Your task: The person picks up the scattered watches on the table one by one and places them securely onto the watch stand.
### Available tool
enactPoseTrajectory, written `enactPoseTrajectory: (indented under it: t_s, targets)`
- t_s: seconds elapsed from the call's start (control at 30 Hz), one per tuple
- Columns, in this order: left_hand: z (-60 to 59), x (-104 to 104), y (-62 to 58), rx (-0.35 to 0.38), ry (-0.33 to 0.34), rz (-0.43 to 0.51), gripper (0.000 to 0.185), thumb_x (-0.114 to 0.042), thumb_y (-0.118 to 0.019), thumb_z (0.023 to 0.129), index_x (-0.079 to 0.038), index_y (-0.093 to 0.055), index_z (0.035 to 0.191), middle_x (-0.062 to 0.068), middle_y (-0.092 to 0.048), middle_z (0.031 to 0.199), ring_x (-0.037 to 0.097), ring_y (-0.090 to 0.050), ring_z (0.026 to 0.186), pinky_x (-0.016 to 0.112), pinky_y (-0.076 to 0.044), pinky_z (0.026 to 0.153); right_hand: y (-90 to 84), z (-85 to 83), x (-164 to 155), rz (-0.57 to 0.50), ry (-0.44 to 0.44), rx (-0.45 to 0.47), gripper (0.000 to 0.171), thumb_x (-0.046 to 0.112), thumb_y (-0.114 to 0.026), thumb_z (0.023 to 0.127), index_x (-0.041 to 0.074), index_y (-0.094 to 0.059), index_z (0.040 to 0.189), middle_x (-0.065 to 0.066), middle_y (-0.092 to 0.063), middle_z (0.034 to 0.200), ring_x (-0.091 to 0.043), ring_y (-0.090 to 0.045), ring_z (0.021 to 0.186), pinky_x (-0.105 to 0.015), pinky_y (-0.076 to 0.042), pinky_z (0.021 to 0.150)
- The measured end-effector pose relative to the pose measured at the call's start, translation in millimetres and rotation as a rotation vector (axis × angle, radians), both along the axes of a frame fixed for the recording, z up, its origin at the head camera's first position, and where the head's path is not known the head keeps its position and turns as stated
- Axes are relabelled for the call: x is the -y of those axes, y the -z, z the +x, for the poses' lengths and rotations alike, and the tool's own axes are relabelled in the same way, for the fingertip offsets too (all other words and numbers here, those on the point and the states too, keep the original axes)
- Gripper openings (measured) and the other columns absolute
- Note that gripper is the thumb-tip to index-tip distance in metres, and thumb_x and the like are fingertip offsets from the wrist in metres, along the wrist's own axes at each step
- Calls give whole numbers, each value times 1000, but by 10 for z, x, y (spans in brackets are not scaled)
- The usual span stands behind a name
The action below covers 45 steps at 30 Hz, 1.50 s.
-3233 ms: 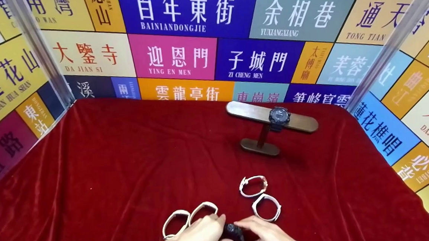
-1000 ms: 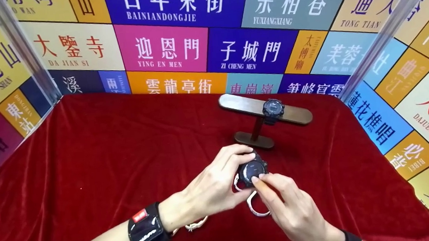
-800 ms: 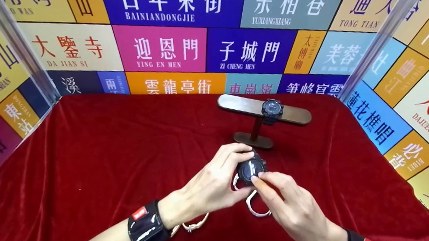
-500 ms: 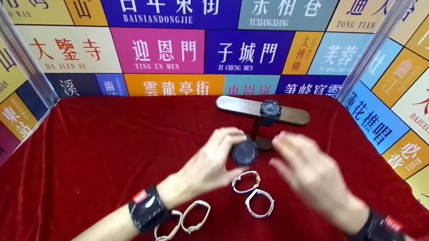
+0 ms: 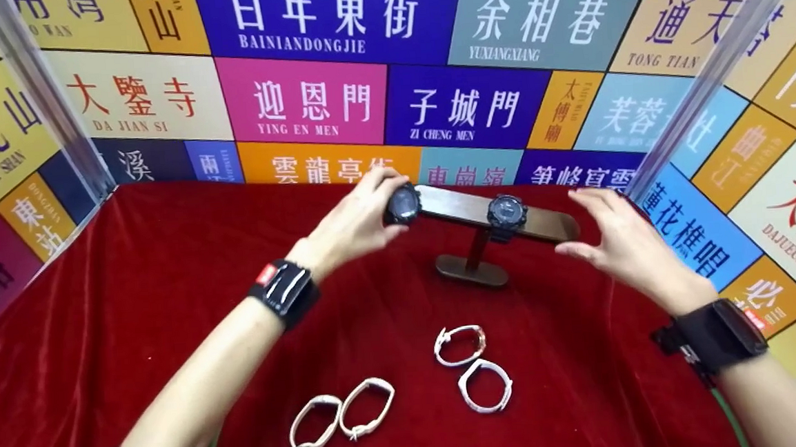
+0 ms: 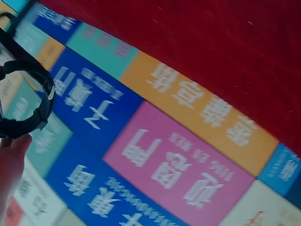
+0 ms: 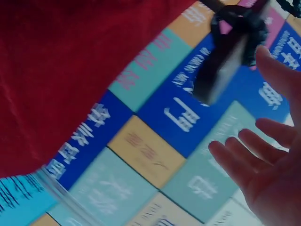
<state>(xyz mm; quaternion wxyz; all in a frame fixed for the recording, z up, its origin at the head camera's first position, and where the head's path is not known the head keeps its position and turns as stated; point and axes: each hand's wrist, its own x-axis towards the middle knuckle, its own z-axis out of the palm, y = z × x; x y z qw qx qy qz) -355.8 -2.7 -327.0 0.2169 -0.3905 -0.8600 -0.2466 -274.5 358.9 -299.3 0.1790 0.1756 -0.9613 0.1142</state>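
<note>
At the left end of the watch stand (image 5: pixel 455 205), my left hand (image 5: pixel 356 219) grips a black watch (image 5: pixel 404 204) between thumb and fingers. The watch's face points outward. Its strap (image 6: pixel 47 104) forms a loop in the left wrist view, close to the bar's end; I cannot tell whether the bar is inside it. Another black watch (image 5: pixel 506 211) sits around the bar, right of its middle. My right hand (image 5: pixel 627 244) is just off the bar's right end, fingers spread and holding nothing. In the right wrist view, the bar's end (image 7: pixel 211 80) points towards the open right palm (image 7: pixel 268 179).
Two cream bands (image 5: pixel 315 424) lie side by side on the red cloth (image 5: pixel 203 318) at the front. A patterned white bracelet (image 5: pixel 459 346) and a pale lilac band (image 5: pixel 485 386) lie nearer the stand. Sign-printed panels (image 5: pixel 300 98) rise behind and at the sides.
The left hand has carried the black watch from the near cloth up to the stand's left end. The right hand has let go of the watch and moved right, to the bar's other end.
</note>
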Motion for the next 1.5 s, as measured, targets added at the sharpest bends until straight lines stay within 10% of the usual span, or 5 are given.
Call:
enactPoseTrajectory:
  t_s: [0.43, 0.9, 1.5]
  targets:
    - [-504, 30, 25, 229, -15, 39, 60, -11, -74, 75, -6, -47, 128, 9, -51, 129, 21, -46, 121, 30, -32, 109, 237, -286, -36, -26, -84, -7, 59, 11, -77, 72, -4, -53, 123, -19, -57, 116, -31, -54, 104, -45, -47, 82]
    - [-422, -315, -49, 389, 74, -58, 68, -16, -76, 73, -10, -45, 133, 6, -51, 132, 20, -46, 122, 31, -32, 109, 281, -303, 2, -38, -125, -89, 52, 7, -78, 69, -4, -58, 116, -17, -62, 106, -29, -58, 97, -42, -49, 79]
    - [-377, -712, -176, 344, 57, -229, 66, -24, -76, 74, -15, -46, 132, 1, -55, 128, 19, -48, 119, 42, -29, 109, 273, -307, 20, -48, -132, -133, 50, 0, -76, 69, -5, -59, 116, -20, -62, 105, -33, -58, 97, -43, -47, 82]
